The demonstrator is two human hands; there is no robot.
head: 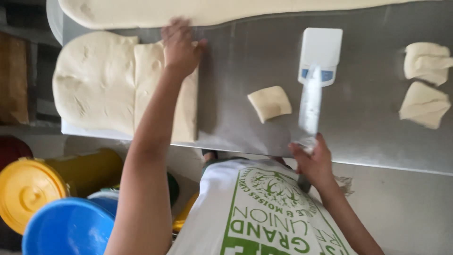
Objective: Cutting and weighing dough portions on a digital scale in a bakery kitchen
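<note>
left hand (180,47) presses flat, released, on the dough slab (101,85); right hand (314,163) clenches the scraper (315,80), which should cut straight down.

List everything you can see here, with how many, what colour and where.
Large slab of pale dough: one, cream, table's left end.
Long sheet of dough: one, cream, along the top edge.
Small cut dough pieces: three, cream; one mid-table, two at right.
White plastic dough scraper: one, mid-table.
Steel table: one, grey.
Yellow lidded bucket: one, lower left.
Blue tub: one, lower left.
Left hand: on the slab.
Right hand: holding the scraper's handle.
</note>
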